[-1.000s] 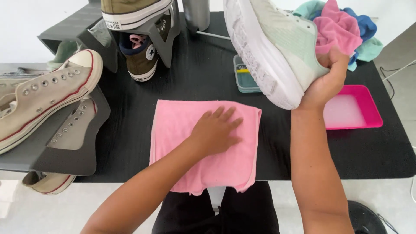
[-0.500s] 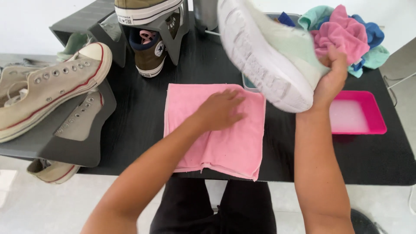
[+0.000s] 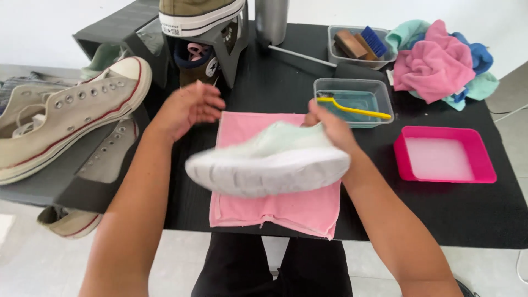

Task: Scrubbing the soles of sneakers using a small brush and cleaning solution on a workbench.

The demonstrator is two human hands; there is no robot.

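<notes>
My right hand (image 3: 330, 127) grips the heel end of a pale mint sneaker (image 3: 269, 159) and holds it on its side, white sole towards me, low over a pink cloth (image 3: 308, 206) spread on the black table (image 3: 456, 214). The shoe is blurred by motion. Fingers apart and empty, my left hand (image 3: 190, 107) hovers above the cloth's far left corner, next to the shoe's toe end.
Beige canvas sneakers (image 3: 66, 118) rest on a grey rack at left. At the back are more shoes (image 3: 201, 22) on a stand, a metal bottle (image 3: 272, 19) and a brush box (image 3: 360, 44). A clear tub with a yellow toothbrush (image 3: 355, 107), a pink tray (image 3: 443, 157) and piled cloths (image 3: 440, 60) sit right.
My right hand has brought the sneaker down from high at the right to low over the cloth. My left hand has lifted off the cloth and moved left.
</notes>
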